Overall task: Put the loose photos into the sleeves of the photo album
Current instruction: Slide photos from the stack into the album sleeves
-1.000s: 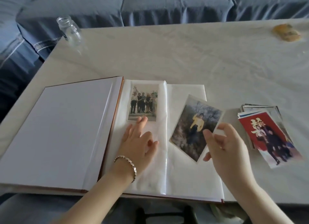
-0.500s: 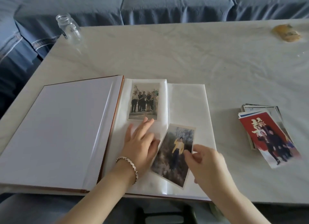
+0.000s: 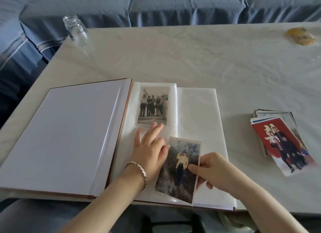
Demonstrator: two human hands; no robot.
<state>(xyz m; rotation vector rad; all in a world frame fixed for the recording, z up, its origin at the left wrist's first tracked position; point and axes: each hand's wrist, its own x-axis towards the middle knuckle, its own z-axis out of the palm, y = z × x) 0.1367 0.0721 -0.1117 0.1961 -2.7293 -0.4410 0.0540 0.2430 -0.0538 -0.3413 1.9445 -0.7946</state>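
Observation:
The photo album (image 3: 73,137) lies open at the table's near edge, its white sleeve pages on the right. A group photo (image 3: 152,106) sits in the upper sleeve of the left column. My left hand (image 3: 149,151), fingers spread, presses flat on the empty sleeve below it. My right hand (image 3: 213,170) pinches the right edge of a photo of a person in yellow (image 3: 180,168), which lies tilted over the lower sleeve, its left edge touching my left hand. A stack of loose photos (image 3: 281,142), a red one on top, lies to the right of the album.
A clear glass jar (image 3: 76,30) stands at the table's far left corner. A yellow wrapped item (image 3: 300,36) lies at the far right. A blue sofa runs along the far side of the table (image 3: 191,55).
My right hand has carried the yellow-jacket photo down and to the left, from above the right page to the lower sleeve beside my left hand. The left hand stayed pressed on the page.

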